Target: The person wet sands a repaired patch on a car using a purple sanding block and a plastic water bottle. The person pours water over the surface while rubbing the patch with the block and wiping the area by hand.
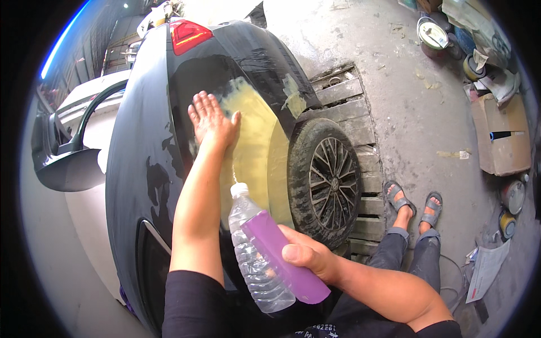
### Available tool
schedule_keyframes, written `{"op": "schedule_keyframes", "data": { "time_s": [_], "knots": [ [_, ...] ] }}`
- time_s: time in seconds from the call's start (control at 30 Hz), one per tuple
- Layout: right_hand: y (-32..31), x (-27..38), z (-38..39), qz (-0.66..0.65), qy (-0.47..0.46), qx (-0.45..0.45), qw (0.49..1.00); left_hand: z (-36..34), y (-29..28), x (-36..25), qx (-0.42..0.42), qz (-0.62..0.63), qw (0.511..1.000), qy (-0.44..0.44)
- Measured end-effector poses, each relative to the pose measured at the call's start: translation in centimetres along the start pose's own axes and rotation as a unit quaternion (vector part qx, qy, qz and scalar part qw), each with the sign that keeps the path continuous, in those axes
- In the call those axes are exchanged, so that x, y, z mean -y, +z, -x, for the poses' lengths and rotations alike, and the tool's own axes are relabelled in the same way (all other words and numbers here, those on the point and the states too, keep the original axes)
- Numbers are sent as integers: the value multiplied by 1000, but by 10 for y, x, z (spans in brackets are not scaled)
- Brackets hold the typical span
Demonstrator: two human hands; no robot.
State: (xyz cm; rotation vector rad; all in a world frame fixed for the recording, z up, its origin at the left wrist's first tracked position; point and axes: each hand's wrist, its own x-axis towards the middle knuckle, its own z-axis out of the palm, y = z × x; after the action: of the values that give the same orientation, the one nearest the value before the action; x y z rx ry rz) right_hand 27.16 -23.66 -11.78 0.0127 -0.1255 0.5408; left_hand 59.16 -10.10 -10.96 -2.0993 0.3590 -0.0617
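Note:
My left hand [213, 121] lies flat with its fingers stretched out on the dark car's rear side panel, by the edge of a yellow filler patch [256, 141]. My right hand [307, 253] is closed round a long purple block [276, 250], pressed against a clear plastic bottle [248, 265]. A thin stream of water seems to leave the bottle's white cap [239, 190] toward the yellow patch. The bottle is tilted, its cap pointing at the panel. Right of the patch is the car's rear wheel [332, 183], its tyre dusty.
A red tail light [190, 37] sits at the far end of the car. Wooden slats [344, 115] cover a floor channel by the wheel. Along the right stand a cardboard box [501, 135], a lidded bucket [432, 36] and several cans. A second, white car [84, 219] is at left.

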Motion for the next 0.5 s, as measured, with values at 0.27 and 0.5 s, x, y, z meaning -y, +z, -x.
{"op": "schedule_keyframes", "data": {
  "time_s": [0.27, 0.5],
  "knots": [
    [-31, 2, -5, -47, 20, 1, 999, 19, 23, -49, 49, -31, 964, 261],
    [-28, -4, -20, -45, 17, 17, 999, -30, -1, 35, -39, -13, 992, 122]
  ]
}}
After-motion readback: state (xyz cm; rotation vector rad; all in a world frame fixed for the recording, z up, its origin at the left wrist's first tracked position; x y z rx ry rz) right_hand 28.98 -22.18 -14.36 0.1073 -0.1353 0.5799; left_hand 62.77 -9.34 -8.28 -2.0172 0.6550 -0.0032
